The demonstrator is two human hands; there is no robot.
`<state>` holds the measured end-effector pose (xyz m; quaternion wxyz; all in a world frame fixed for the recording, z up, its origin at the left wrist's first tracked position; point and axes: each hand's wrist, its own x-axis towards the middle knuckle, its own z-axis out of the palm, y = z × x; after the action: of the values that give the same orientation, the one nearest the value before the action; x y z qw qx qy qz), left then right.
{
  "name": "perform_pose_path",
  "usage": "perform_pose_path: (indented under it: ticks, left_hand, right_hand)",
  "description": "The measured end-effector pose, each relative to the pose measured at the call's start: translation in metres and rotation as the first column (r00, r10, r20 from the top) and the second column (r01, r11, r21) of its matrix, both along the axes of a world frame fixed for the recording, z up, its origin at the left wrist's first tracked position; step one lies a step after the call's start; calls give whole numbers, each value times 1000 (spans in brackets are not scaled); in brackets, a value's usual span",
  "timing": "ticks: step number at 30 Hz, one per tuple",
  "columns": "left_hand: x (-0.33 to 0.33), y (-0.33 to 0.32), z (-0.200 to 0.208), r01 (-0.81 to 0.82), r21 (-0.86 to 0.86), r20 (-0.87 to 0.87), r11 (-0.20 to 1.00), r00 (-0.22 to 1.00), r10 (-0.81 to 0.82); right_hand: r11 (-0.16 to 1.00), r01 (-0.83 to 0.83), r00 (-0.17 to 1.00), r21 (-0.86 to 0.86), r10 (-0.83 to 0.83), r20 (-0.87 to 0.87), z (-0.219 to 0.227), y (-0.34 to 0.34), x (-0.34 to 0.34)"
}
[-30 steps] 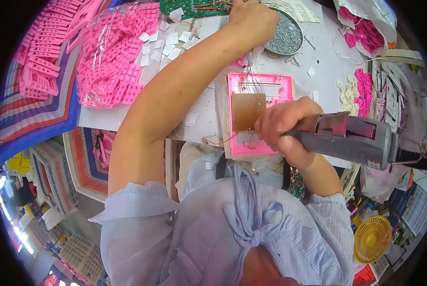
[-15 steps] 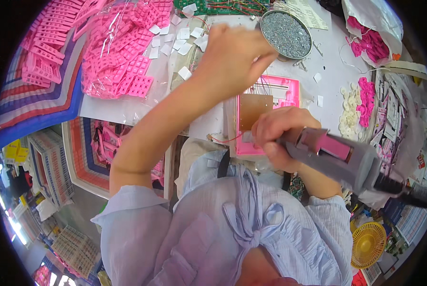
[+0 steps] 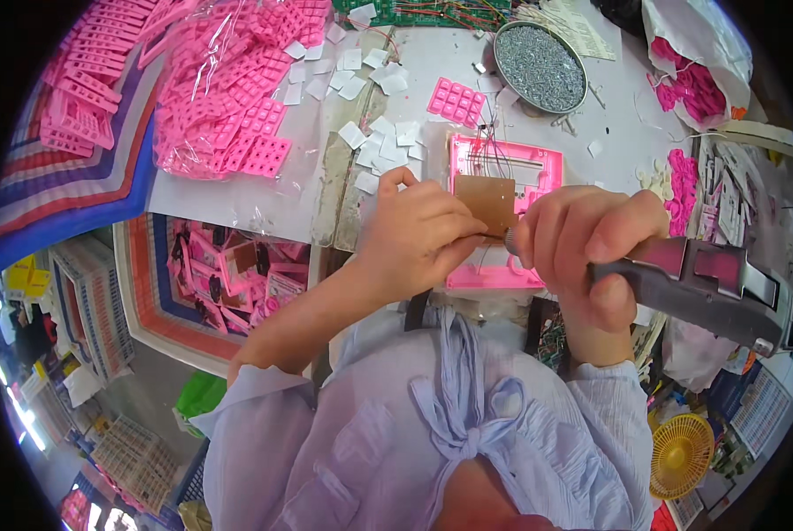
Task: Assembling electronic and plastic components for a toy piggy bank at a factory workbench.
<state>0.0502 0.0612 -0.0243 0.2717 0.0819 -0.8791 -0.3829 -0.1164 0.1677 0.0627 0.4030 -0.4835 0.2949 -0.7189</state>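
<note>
A pink plastic housing lies in front of me on the table, with a brown circuit board and thin wires in it. My right hand is wrapped round a grey and pink electric screwdriver, its tip end pointing left at the board's lower right corner. Close to that tip, my left hand has thumb and fingers pinched together at the board's lower edge. Whatever they pinch is too small or hidden. Beyond the housing stands a round dish of small metal screws, and a pink keypad lies beside it.
White square pads are scattered left of the housing. A clear bag of pink keypads sits farther left. Green circuit boards lie at the back. White round parts are at the right. A bin of pink housings stands below left.
My left hand has come back from beside the screw dish to the board's lower edge, uncovering the pink keypad. My right hand has shifted right, and the screwdriver has turned with it.
</note>
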Motion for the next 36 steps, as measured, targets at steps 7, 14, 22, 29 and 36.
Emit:
perform_pose_path:
  ticks: [7,14,22,29,36]
  left_hand:
    - [6,-6,16,-170,-124,-4,978,985,171]
    - [30,16,10,29,-125,64,992,998,-21]
    - [19,34,9,93,-162,127,982,989,-73]
    - [10,4,17,-55,-117,206,992,975,78]
    - [-6,-14,17,-102,-207,175,973,975,139]
  right_hand:
    - [975,198,979,96,-192,-71,-18,-21,11]
    - [966,234,926,110,-187,-328,-42,-29,4]
    - [968,205,860,145,-108,-499,-37,-34,3]
    - [967,233,972,102,-232,-19,-30,-22,-1]
    - [977,202,978,68,-197,-67,-33,-24,-1]
